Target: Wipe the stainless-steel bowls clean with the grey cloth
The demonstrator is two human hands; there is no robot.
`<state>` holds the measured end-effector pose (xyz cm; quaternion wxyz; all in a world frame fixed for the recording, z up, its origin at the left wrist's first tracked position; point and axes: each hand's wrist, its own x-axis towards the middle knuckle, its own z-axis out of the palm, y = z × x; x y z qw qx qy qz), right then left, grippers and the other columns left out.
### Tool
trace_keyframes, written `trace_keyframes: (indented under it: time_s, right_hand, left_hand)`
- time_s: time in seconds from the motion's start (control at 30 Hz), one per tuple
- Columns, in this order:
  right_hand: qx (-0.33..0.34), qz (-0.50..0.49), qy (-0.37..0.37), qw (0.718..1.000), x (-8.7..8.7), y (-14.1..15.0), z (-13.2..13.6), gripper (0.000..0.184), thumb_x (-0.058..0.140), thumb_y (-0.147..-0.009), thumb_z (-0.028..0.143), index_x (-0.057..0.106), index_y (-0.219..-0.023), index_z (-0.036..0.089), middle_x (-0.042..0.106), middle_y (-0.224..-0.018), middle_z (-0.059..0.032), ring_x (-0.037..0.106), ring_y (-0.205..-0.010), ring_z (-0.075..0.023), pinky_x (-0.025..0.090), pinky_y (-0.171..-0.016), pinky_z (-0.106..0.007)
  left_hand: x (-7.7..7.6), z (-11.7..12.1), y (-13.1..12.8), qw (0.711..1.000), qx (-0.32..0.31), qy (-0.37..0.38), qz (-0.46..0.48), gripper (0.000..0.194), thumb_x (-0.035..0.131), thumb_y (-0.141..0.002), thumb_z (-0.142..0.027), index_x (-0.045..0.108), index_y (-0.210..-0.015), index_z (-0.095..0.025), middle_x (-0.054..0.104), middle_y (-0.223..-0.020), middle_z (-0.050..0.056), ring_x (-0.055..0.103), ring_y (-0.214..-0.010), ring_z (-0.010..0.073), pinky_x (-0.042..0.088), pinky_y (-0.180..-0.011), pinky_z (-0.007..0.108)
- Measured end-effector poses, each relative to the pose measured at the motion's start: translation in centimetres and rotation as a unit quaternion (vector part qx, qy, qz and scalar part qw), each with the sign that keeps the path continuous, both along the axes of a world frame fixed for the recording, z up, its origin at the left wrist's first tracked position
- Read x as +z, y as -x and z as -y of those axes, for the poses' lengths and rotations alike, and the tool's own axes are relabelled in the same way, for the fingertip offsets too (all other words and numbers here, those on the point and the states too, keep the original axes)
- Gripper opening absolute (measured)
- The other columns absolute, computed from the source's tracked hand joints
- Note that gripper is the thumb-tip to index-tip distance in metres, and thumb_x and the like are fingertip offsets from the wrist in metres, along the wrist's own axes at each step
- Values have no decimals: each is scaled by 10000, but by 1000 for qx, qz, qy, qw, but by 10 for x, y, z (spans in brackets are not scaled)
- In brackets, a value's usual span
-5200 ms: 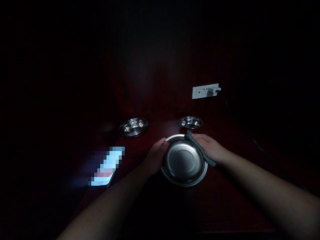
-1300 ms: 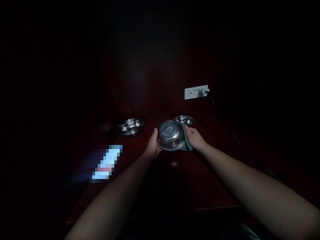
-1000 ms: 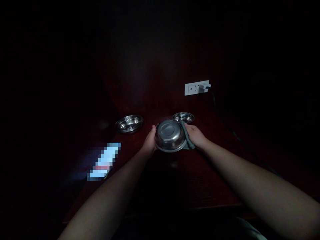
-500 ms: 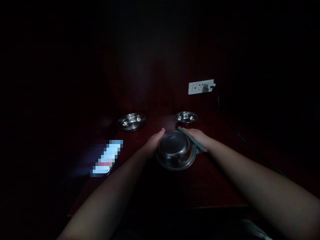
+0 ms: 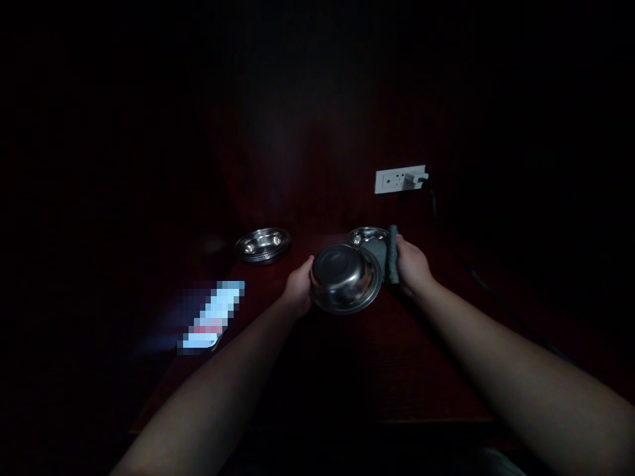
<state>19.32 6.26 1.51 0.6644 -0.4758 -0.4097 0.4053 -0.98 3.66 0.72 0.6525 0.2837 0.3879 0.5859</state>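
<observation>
A shiny metal bowl (image 5: 344, 281) is tilted with its base toward me, above the dark red table. My left hand (image 5: 300, 287) grips it by its left side, fingers mostly hidden behind it. My right hand (image 5: 411, 264) is closed on a grey-green cloth (image 5: 391, 254), just right of the bowl's rim. Part of the cloth hangs behind the bowl; whether it touches the bowl I cannot tell. Beyond the cloth sits another metal bowl (image 5: 364, 234), partly covered from view. Several stacked metal bowls (image 5: 262, 246) stand at the back left.
A lit, pixelated screen (image 5: 213, 317) lies at the left of the table (image 5: 421, 390). On the back wall is a white socket (image 5: 391, 180) with a plug (image 5: 417, 178) in it, its dark cable running down the right side. The surroundings are very dark.
My right hand has moved right and up, away from the bowl's rim, with the cloth. The bowl has turned and risen slightly in my left hand.
</observation>
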Motion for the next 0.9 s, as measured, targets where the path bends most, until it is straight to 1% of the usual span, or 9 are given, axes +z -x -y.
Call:
trace_keyframes:
  time_s: [0.1,0.2,0.3,0.43,0.6,0.67,0.73,0.8,0.9]
  right_hand:
    - [-74,18,-75,994,-1,-1,1,405,492,-809,576,533,-670,198,568,-614,0,524,-582,-143,438,-573,-259]
    - [-76,61,-149,984,-1,0,4,392,438,-852,550,531,-708,198,563,-672,-6,510,-624,-145,421,-601,-259]
    - [-74,110,-167,977,-3,0,4,373,417,-873,528,512,-707,207,517,-650,4,463,-599,-144,380,-567,-260]
    - [-9,167,-140,976,-8,3,1,354,448,-862,515,465,-663,223,460,-606,21,407,-565,-143,336,-540,-265]
    - [78,200,-122,969,-14,9,2,241,566,-801,454,555,-741,221,547,-668,20,488,-640,-161,387,-615,-269]
    - [105,190,-117,969,-16,10,3,228,571,-793,458,579,-824,232,590,-745,17,527,-707,-172,414,-679,-276]
    - [127,144,-109,975,-16,12,3,255,574,-780,488,583,-868,249,618,-822,11,557,-786,-184,433,-743,-287]
    - [146,60,-100,982,-15,14,3,289,577,-759,529,575,-850,255,636,-877,0,579,-857,-199,446,-795,-307]
    - [164,-42,-92,981,-11,17,4,351,533,-753,589,542,-777,239,656,-927,-37,601,-913,-224,462,-829,-349]
  left_hand:
    - [-1,-3,0,999,5,14,42,261,437,-913,-223,648,-805,-115,698,-742,66,653,-664,136,524,-738,278]
    - [-3,-5,-1,998,3,23,59,278,375,-934,-192,623,-836,-112,685,-731,63,644,-638,116,531,-669,246]
    - [-4,-5,-1,997,1,18,73,268,358,-938,-187,613,-912,-110,696,-836,82,660,-721,122,542,-701,245]
    - [-2,-1,-3,996,-32,7,87,228,391,-925,-196,595,-1004,-131,686,-970,91,665,-808,146,552,-741,282]
    - [0,6,-7,995,-60,-7,76,224,436,-903,-196,573,-1064,-125,672,-1036,123,661,-878,173,533,-835,340]
    - [1,10,-9,995,-73,-21,71,231,452,-893,-193,571,-1084,-137,669,-1060,123,659,-908,180,518,-869,355]
    - [2,14,-10,993,-93,-25,68,247,466,-889,-204,567,-1110,-156,665,-1085,120,658,-927,192,511,-880,375]
    - [3,17,-10,992,-110,-20,64,264,478,-885,-219,562,-1132,-178,658,-1117,115,656,-943,201,509,-875,390]
    - [5,20,-9,991,-118,-16,59,288,486,-882,-235,555,-1159,-195,642,-1165,112,650,-965,212,512,-857,392]
